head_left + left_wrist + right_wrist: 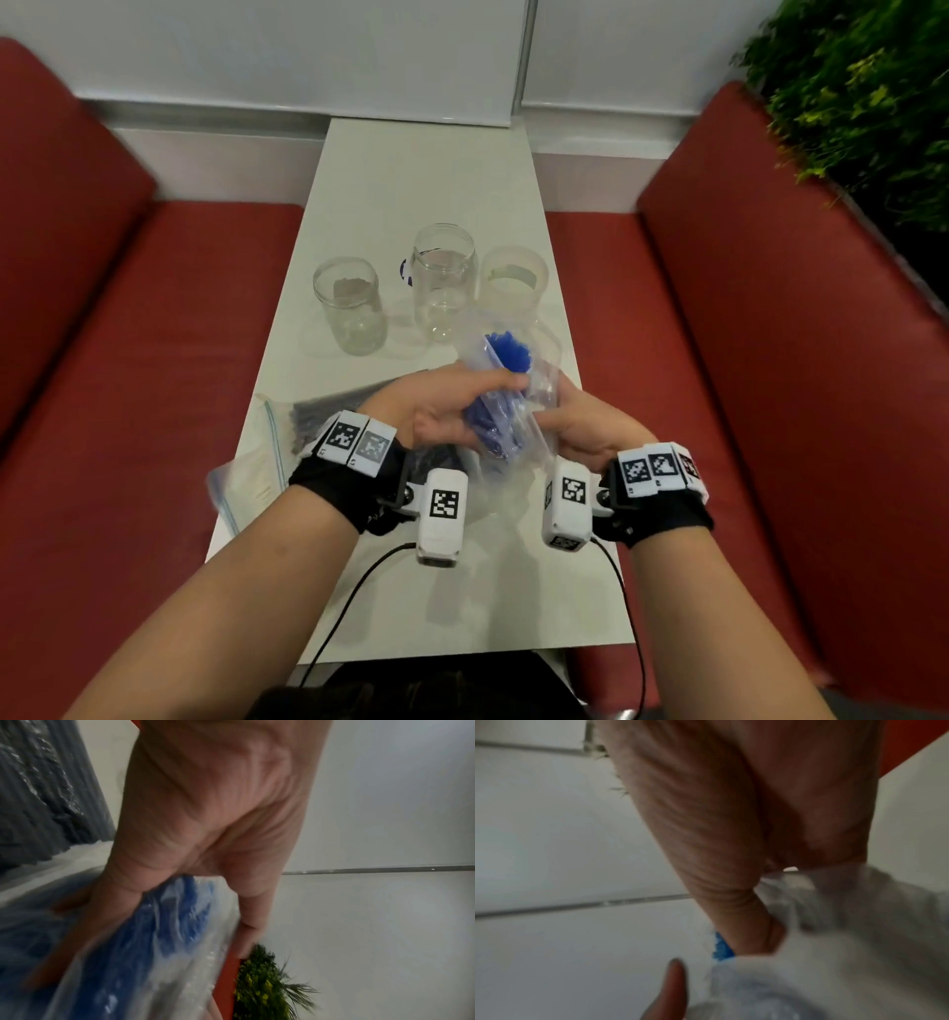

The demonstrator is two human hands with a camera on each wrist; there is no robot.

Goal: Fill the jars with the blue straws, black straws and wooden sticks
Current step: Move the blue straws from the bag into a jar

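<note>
We hold a clear plastic bag (534, 390) of blue straws (500, 411) above the near half of the white desk (411, 169). Our left hand (441, 406) wraps its fingers (123, 914) around the bundle through the plastic, and our right hand (585, 426) pinches the bag's loose side; the right wrist view is blurred, so its grip looks like a thumb-and-finger pinch. Three empty clear jars (444, 280) stand upright in a row farther along the desk, just beyond the bag and not touching it. A bag of black straws (328, 411) lies flat on the desk under our left wrist, with another clear zip bag (251, 478) at the desk's left edge beside it.
</note>
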